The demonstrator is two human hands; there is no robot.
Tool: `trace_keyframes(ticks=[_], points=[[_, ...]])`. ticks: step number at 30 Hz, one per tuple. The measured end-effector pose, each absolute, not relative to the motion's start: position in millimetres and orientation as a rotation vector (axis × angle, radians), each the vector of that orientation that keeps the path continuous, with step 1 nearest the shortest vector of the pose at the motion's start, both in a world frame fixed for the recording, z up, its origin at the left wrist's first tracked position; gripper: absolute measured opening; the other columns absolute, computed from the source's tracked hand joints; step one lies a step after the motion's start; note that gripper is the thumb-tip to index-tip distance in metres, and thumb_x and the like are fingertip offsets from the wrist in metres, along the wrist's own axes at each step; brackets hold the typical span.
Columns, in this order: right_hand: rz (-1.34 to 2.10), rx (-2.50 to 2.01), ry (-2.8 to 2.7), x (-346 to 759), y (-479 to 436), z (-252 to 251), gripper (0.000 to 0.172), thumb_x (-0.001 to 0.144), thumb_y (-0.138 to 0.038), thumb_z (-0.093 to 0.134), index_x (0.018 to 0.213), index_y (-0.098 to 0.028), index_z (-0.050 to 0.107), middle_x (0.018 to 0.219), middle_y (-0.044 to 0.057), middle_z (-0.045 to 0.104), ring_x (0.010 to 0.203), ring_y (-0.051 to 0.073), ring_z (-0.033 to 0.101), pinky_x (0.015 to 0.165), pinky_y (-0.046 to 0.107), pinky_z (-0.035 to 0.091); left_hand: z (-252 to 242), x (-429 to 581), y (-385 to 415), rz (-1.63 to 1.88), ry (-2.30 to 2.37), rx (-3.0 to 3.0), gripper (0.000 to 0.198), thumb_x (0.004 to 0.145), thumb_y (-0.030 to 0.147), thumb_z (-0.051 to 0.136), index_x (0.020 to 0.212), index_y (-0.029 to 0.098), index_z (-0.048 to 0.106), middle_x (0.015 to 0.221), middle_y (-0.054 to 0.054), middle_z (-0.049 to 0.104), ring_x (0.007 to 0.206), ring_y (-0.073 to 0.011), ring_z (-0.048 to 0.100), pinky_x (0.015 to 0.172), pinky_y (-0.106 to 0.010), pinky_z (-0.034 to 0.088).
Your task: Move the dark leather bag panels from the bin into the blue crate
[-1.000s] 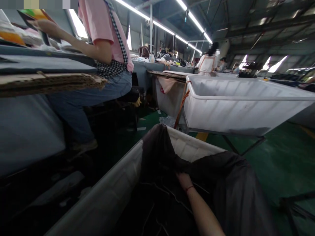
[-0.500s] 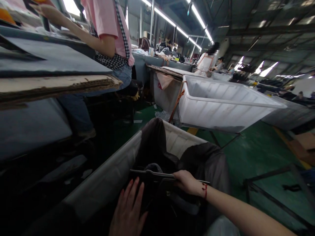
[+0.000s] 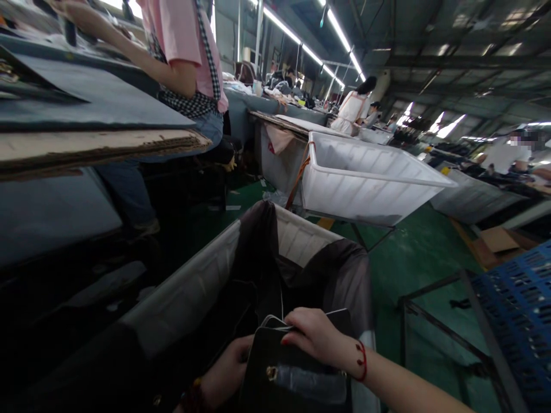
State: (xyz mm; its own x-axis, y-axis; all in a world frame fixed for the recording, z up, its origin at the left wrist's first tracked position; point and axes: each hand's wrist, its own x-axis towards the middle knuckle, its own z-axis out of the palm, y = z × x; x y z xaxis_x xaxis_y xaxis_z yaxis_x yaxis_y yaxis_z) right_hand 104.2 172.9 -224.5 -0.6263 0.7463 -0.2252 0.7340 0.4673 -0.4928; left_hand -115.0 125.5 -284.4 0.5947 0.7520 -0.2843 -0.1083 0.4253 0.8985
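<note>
Lifted handbag [image 3: 297, 373] — now between both hands [image 3: 275, 358]

Beneath the right hand [image 3: 316, 338] stands a white bin [image 3: 193, 292] lined with dark cloth [image 3: 340, 275], resting on the green floor [image 3: 413, 252]. Beyond that hand, a second white tub [image 3: 365, 183] sits on a metal stand. Far to the left of the left hand [image 3: 226, 373], a worktable [image 3: 86, 109] carries flat cardboard sheets [image 3: 99, 146]. To the right of the right hand is a blue crate [image 3: 520, 304].
</note>
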Motion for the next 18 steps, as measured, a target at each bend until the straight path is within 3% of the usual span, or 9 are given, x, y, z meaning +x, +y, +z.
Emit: trace_keyframes(ticks=[4, 7, 10, 12, 15, 18], points=[[0.67, -1.439, -2.683, 107.0, 176.8, -224.0, 0.048, 0.089, -0.055, 0.041, 0.115, -0.018, 0.055, 0.1, 0.007, 0.063, 0.092, 0.018, 0.058, 0.077, 0.027, 0.044, -287.0, -112.4, 126.0, 0.666, 0.842, 0.777, 0.035, 0.075, 0.042, 0.066, 0.095, 0.012, 0.069, 0.075, -0.002, 0.072, 0.069, -0.012, 0.062, 0.061, -0.022, 0.047], [0.587, -1.692, -2.607, 114.4, 186.3, -231.7, 0.038, 0.089, -0.048, 0.046, 0.103, -0.016, 0.06, 0.101, 0.009, 0.062, 0.092, 0.019, 0.057, 0.076, 0.028, 0.044, -296.2, -117.3, 130.7, 0.716, 0.989, 0.448, 0.045, 0.076, 0.048, 0.063, 0.104, 0.013, 0.063, 0.078, -0.005, 0.074, 0.069, -0.0177, 0.067, 0.066, -0.03, 0.053], [0.82, -1.841, -2.278, 124.5, 200.1, -245.5, 0.031, 0.086, -0.045, 0.052, 0.086, -0.015, 0.061, 0.084, 0.005, 0.063, 0.077, 0.016, 0.057, 0.068, 0.027, 0.042, -303.9, -123.7, 136.3, 0.82, 1.105, 0.209, 0.048, 0.077, 0.044, 0.062, 0.115, 0.016, 0.055, 0.089, -0.007, 0.075, 0.081, -0.0219, 0.07, 0.075, -0.036, 0.056], [1.047, -1.777, -1.9, 127.1, 210.1, -256.7, 0.037, 0.083, -0.051, 0.053, 0.082, -0.015, 0.058, 0.075, 0.003, 0.06, 0.07, 0.014, 0.054, 0.063, 0.026, 0.04, -303.8, -125.5, 138.4, 0.877, 1.149, 0.155, 0.048, 0.078, 0.042, 0.062, 0.117, 0.017, 0.053, 0.094, -0.008, 0.075, 0.087, -0.0214, 0.07, 0.079, -0.036, 0.057], [1.317, -1.645, -1.337, 114.3, 219.6, -276.3, 0.047, 0.078, -0.06, 0.052, 0.084, -0.013, 0.054, 0.072, 0.003, 0.057, 0.065, 0.014, 0.051, 0.059, 0.026, 0.041, -296.2, -123.3, 138.6, 0.923, 1.09, 0.102, 0.051, 0.078, 0.043, 0.061, 0.122, 0.019, 0.051, 0.108, -0.008, 0.072, 0.098, -0.0218, 0.067, 0.087, -0.036, 0.055], [1.311, -1.651, -1.228, 81.6, 216.7, -294.6, 0.039, 0.078, -0.052, 0.055, 0.081, -0.014, 0.053, 0.073, 0.003, 0.057, 0.067, 0.015, 0.051, 0.06, 0.027, 0.041, -288.1, -119.4, 138.0, 0.93, 0.962, 0.08, 0.057, 0.081, 0.052, 0.053, 0.125, 0.017, 0.05, 0.116, -0.011, 0.068, 0.108, -0.0248, 0.063, 0.094, -0.039, 0.052]])
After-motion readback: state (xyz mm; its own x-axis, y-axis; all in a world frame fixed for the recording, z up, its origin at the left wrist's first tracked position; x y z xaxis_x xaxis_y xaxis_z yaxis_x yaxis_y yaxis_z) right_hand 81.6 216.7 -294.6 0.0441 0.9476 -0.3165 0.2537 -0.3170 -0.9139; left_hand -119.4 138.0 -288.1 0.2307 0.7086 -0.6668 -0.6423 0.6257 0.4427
